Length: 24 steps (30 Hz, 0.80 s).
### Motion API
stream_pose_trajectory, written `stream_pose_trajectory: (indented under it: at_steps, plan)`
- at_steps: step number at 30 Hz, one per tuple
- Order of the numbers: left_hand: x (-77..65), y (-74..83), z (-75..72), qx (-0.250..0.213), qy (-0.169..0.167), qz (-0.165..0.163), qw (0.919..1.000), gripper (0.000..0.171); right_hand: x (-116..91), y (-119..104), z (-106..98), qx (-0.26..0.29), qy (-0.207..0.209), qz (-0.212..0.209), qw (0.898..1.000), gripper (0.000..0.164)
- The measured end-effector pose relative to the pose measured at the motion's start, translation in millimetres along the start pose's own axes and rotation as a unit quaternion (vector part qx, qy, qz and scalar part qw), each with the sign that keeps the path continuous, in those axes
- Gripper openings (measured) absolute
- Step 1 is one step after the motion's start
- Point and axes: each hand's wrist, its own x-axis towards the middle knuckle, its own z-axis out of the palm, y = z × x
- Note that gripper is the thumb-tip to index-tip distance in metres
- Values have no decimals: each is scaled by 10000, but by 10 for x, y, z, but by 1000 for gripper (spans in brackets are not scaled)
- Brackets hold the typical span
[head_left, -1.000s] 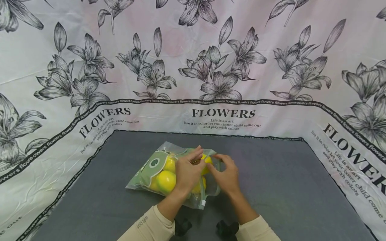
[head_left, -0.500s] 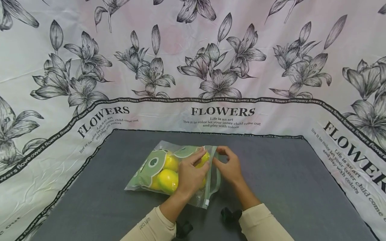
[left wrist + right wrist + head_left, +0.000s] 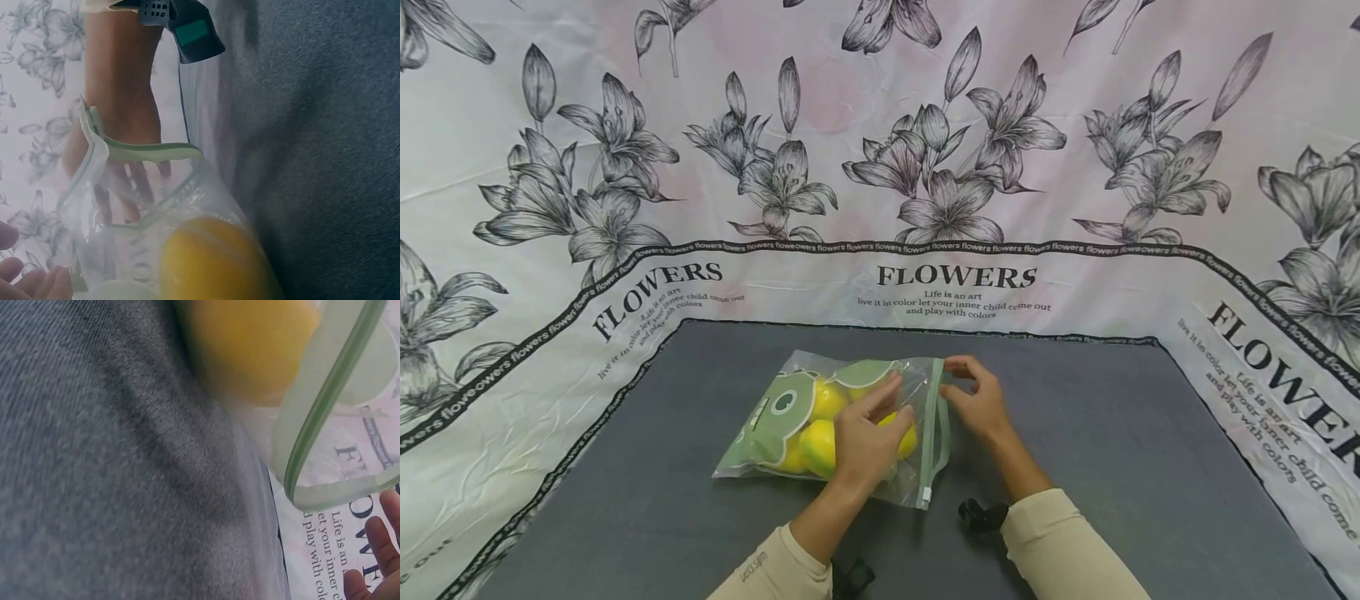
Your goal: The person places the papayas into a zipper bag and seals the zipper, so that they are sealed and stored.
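Note:
A clear zip bag (image 3: 790, 387) with a green cartoon print lies on its side on the table. Several yellow, lemon-like fruits (image 3: 817, 443) show through the plastic. My left hand (image 3: 863, 442) lies over the bag, fingers extended and thumb apart. In the left wrist view, only its fingertips (image 3: 57, 284) appear, beside the bag's wall. At the bag's mouth, my right hand (image 3: 988, 410) pinches the far end of the rim between thumb and index finger. In the right wrist view, its other fingers (image 3: 378, 547) are spread below the green rim (image 3: 312, 434). A white slider (image 3: 927, 497) sits at the near end.
The table has a dark grey cloth (image 3: 1120, 450). Behind it and along both sides hangs a white sheet (image 3: 820, 287) printed with flowers and lettering. A black wrist device (image 3: 981, 517) is below my right hand.
The bag's mouth has shifted right and its green strip has straightened. My right hand has moved slightly right with the rim. My left hand has stayed over the bag with small shifts.

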Motion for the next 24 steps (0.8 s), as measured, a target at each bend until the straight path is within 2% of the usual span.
stream_pose_trajectory:
  at_steps: [7, 14, 18, 24]
  plan:
    - [-53, 0, -20, -319, 68, -61, 9994, 40, -60, -39, -75, 66, -6, 106, 9999, 33]
    - [-120, -47, -95, -988, 12, 214, 9949, 43, -261, -407, -187, -157, -120, -16, 9998, 31]
    - [-154, -67, -142, -1312, -54, 370, 9907, 43, -346, -491, -241, -297, -173, -132, 9993, 33]
    - [-225, -78, -198, -1499, -120, 215, 9884, 46, -453, -541, -302, -348, -194, -384, 9985, 35]
